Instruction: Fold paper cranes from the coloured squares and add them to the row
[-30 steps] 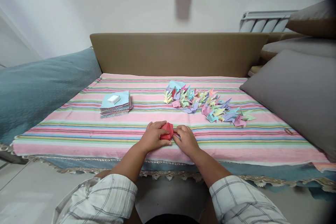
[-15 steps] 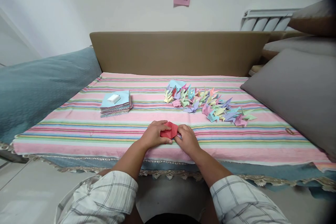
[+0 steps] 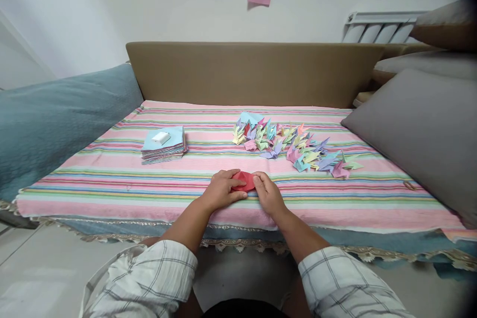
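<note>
A red piece of folded origami paper (image 3: pixel 244 181) lies between my hands near the front of the striped cloth (image 3: pixel 122 194). My left hand (image 3: pixel 223 189) grips its left side, with fingers over the top and the thumb along the near edge. The right corner is pinched between thumb and fingers of my right hand (image 3: pixel 267 191). Parts of the paper are covered by my fingers. Beyond my right hand spreads a cluster of folded paper cranes (image 3: pixel 294 146) in many colours.
On the left stands a stack of square paper (image 3: pixel 164 146) with a small white block (image 3: pixel 161 138) on top. A blue sheet (image 3: pixel 250 118) lies behind the cranes. Grey cushions (image 3: pixel 421 134) rise at the right, and a brown backrest (image 3: pixel 253 74) runs along the back.
My right thumb has shifted from the near side onto the paper's right corner. The red paper looks flatter and more drawn out to the right. The view has tilted slightly.
</note>
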Available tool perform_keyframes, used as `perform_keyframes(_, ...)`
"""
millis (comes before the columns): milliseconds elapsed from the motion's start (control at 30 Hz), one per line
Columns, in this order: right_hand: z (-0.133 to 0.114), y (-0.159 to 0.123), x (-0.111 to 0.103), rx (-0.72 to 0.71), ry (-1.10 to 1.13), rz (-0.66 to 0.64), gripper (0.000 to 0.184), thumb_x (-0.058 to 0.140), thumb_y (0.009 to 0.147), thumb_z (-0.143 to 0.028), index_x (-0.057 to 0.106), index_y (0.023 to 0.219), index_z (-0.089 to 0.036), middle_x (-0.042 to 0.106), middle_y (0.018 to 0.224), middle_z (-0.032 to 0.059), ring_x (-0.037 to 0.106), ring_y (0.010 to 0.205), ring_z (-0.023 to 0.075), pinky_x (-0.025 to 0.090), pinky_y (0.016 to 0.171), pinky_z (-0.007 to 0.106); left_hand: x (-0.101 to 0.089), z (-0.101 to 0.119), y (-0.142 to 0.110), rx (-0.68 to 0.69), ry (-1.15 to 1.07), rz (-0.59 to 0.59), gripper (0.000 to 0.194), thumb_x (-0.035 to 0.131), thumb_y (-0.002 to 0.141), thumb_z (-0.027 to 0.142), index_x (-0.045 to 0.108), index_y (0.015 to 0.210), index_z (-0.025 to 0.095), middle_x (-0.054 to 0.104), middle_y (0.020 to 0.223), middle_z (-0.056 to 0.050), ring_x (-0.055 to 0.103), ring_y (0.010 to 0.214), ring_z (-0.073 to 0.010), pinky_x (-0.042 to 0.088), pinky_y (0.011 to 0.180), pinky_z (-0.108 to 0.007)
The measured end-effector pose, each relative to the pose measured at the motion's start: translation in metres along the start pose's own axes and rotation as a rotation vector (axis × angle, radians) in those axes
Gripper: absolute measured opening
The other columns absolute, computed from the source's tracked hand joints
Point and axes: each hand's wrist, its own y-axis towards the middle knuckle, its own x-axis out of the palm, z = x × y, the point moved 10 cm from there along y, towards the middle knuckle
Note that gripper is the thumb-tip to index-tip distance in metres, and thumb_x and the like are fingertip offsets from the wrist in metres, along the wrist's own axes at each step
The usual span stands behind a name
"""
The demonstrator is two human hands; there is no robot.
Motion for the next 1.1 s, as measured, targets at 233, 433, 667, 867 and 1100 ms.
perform_keyframes(233, 0.019, 0.005, 0.000, 0.166, 0.007, 0.060, 0.019, 0.053, 0.073, -0.036, 0.054, 0.085, -0.022, 0.059, 0.068, -0.0029, 0.051, 0.056, 0.0140, 0.039, 0.057, 0.025, -0.001, 0.004, -0.001, 0.028, 0.004, 0.008, 0.043, 0.062, 0.071, 0.055, 0.069, 0.102, 0.026, 0.054, 0.125, -0.009, 0.052, 0.107, -0.0270, 0.039, 0.092, -0.041)
perform_keyframes(433, 0.018, 0.007, 0.001, 0.154, -0.010, 0.037, 0.014, 0.052, 0.072, -0.032, 0.055, 0.081, -0.022, 0.060, 0.069, -0.0029, 0.050, 0.057, 0.0135, 0.038, 0.058, 0.025, -0.010, 0.001, 0.000, 0.034, -0.039, 0.027, 0.045, 0.065, 0.068, 0.055, 0.069, 0.096, 0.021, 0.061, 0.113, -0.011, 0.055, 0.103, -0.0266, 0.041, 0.090, -0.038)
perform_keyframes(667, 0.016, 0.006, 0.003, 0.136, -0.035, 0.018, 0.015, 0.050, 0.072, -0.031, 0.055, 0.083, -0.022, 0.061, 0.071, -0.0024, 0.051, 0.057, 0.0138, 0.038, 0.058, 0.025, -0.018, 0.009, -0.002, 0.085, 0.075, -0.005, 0.043, 0.055, 0.075, 0.057, 0.069, 0.088, 0.019, 0.067, 0.089, -0.008, 0.060, 0.085, -0.0223, 0.042, 0.079, -0.033)
perform_keyframes(867, 0.013, 0.006, 0.003, 0.123, -0.044, 0.027, 0.015, 0.050, 0.072, -0.032, 0.055, 0.082, -0.022, 0.061, 0.074, -0.0013, 0.053, 0.064, 0.0154, 0.039, 0.061, 0.026, -0.018, 0.006, -0.004, 0.060, 0.125, -0.031, 0.042, 0.055, 0.075, 0.058, 0.070, 0.079, 0.019, 0.068, 0.087, -0.008, 0.061, 0.082, -0.0213, 0.043, 0.077, -0.032)
perform_keyframes(1100, 0.016, 0.008, 0.005, 0.139, -0.024, -0.002, 0.014, 0.051, 0.071, -0.032, 0.055, 0.080, -0.022, 0.060, 0.073, -0.0022, 0.053, 0.064, 0.0149, 0.038, 0.060, 0.025, -0.014, -0.005, -0.007, 0.045, -0.019, 0.002, 0.047, 0.070, 0.068, 0.045, 0.065, 0.108, 0.021, 0.057, 0.122, -0.012, 0.053, 0.111, -0.0255, 0.041, 0.094, -0.036)
